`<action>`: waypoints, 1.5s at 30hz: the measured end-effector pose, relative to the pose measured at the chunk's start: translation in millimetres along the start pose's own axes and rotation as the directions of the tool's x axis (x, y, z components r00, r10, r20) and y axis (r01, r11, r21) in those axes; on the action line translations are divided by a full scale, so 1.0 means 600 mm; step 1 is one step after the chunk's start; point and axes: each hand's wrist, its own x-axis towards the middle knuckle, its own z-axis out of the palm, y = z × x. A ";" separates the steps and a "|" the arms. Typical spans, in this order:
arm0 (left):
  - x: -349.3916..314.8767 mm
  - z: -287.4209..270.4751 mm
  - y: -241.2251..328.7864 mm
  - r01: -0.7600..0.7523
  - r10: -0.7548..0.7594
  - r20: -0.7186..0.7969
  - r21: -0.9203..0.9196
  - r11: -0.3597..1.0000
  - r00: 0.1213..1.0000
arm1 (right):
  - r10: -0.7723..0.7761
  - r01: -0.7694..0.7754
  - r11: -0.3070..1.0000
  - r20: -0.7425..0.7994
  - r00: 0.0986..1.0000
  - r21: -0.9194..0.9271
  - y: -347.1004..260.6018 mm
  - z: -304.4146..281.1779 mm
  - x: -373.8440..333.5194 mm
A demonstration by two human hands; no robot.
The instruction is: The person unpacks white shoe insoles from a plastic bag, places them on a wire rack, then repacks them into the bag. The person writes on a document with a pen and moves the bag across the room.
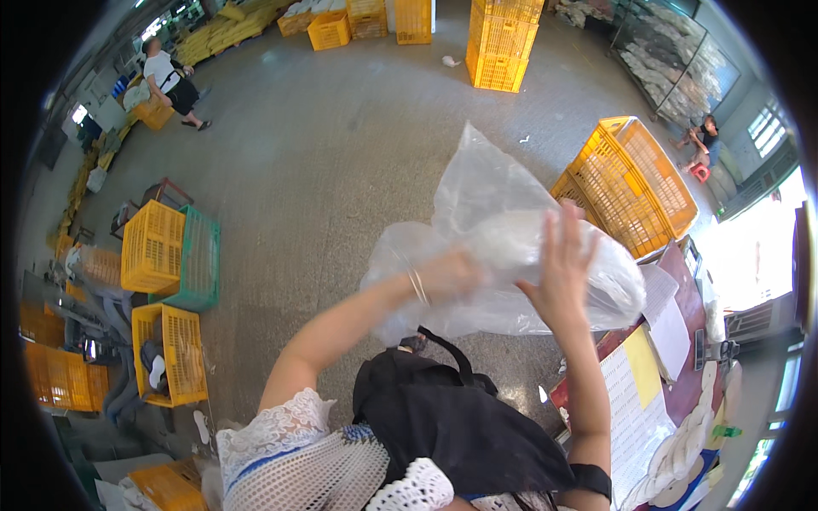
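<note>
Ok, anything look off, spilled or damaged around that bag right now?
Nothing spilled or torn that I can see. The clear bag is up in the air, left hand inside it, right hand flat against its side. One oddity: a yellow crate sits tilted on another crate by the table.

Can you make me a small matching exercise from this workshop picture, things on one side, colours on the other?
Things:
1. plastic bag between the left hand and right hand
2. stacked crates at the top
3. lone crate beside the left-side crates
4. shoulder bag at the person's front

Colours:
A. black
B. green
C. clear
D. yellow

Pairs: 1-C, 2-D, 3-B, 4-A
</note>
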 end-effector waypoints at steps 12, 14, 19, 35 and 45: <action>0.073 0.048 -0.086 0.142 0.299 -0.752 0.459 0.877 0.587 | -0.230 -0.272 0.759 0.634 0.738 0.592 -0.114 -0.065 -0.002; 0.083 0.016 -0.185 0.254 0.424 -0.743 0.607 0.753 0.518 | -0.109 -0.316 0.828 0.686 0.720 0.463 -0.088 -0.068 -0.015; 0.053 -0.190 -0.313 0.578 0.517 -0.766 0.634 0.514 0.381 | 0.042 -0.081 0.983 0.228 0.973 0.166 0.141 -0.048 0.016; -0.359 0.249 -0.629 0.703 -0.703 -0.336 -0.143 0.696 0.628 | 0.199 -0.670 0.741 0.938 0.285 0.047 -0.033 0.325 -0.636; -0.174 -0.064 -0.431 0.552 -0.329 -0.502 0.401 0.731 0.800 | 0.596 -0.730 0.635 0.441 0.671 0.251 0.043 0.204 -0.359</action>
